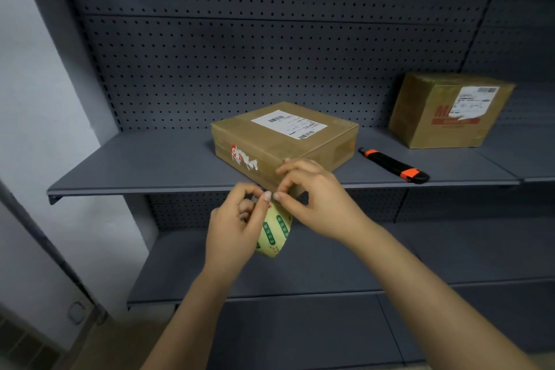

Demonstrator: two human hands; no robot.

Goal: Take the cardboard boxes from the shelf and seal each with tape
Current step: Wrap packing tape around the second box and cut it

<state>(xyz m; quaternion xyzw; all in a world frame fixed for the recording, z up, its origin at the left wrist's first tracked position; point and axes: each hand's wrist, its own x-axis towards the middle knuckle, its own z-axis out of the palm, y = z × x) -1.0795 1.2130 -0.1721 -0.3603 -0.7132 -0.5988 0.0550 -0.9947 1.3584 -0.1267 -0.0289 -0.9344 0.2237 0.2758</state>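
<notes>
The flat cardboard box (285, 135) lies on the upper shelf (135, 165), turned at an angle, with its near corner jutting just past the shelf's front edge. Directly below that corner, the left hand (237, 231) curls its fingers round a tape roll (274, 234) of clear tape with green print and holds it in the air in front of the shelf. The right hand (315, 201) comes in from the box's right side. Its thumb and forefinger are pinched together at the top of the roll, tip to tip with the left thumb, seemingly picking at the tape's free end. The strip itself is too clear to make out. An orange-and-black utility knife (396, 167) lies just right of the box, and a second, taller box (450, 111) stands well beyond the knife against the back panel. The likely step is freeing the tape end and pressing it onto the box's front face. The risks lie there. The thin end may slip from the pinch and stick back to the roll, or fold onto itself. A pull on tape already stuck to the overhanging corner could drag the light box off the shelf edge, since neither hand steadies it. A crooked start would leave the seam partly uncovered.
</notes>
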